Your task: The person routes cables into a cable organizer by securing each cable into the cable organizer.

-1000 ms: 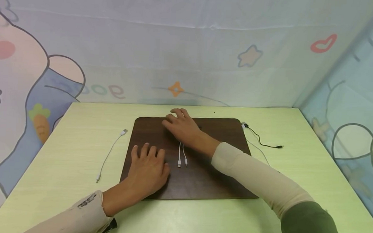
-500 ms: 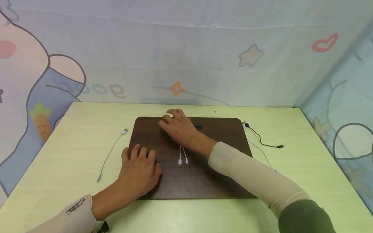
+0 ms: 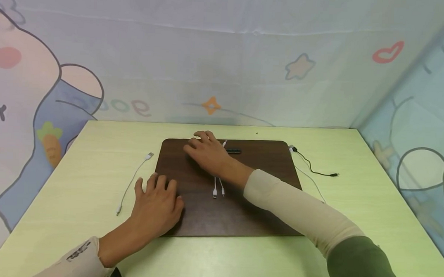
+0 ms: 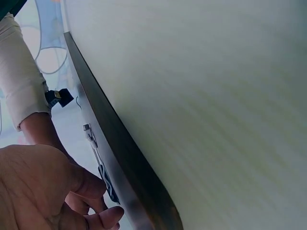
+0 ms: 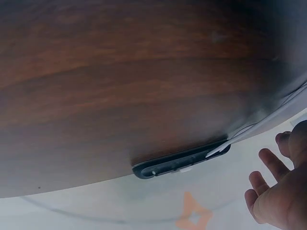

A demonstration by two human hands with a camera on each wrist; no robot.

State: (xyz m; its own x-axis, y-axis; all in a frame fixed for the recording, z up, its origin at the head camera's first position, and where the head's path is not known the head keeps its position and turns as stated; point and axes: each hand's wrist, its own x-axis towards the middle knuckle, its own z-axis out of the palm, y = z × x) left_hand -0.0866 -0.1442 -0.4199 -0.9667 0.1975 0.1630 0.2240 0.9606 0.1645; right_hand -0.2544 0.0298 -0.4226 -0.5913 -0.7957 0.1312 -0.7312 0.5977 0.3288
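A dark brown board [image 3: 256, 214] lies on the table. My right hand [image 3: 208, 154] is over its back part, fingers loosely bent and nothing in them. Just right of that hand is a black slotted cable holder [image 3: 234, 151]; the right wrist view shows a white cable [image 5: 254, 125] running onto the holder [image 5: 180, 160], apart from my fingers. Two white cable ends [image 3: 215, 192] point toward me at mid-board, their upper lengths hidden by my right hand and forearm. My left hand [image 3: 155, 208] is at the board's left edge, fingers spread and relaxed, holding nothing.
Left of the board lies a short white USB cable [image 3: 132, 180]. To the right are a black cable [image 3: 310, 165] and another white cable [image 3: 313, 181], partly behind my right sleeve [image 3: 300, 212]. A printed cloth wall [image 3: 225, 64] rises behind the pale table [image 3: 216, 262].
My left hand has slid left and slightly nearer to me. The right hand has shifted a little left, uncovering more of the cable holder and a white plug beside it.
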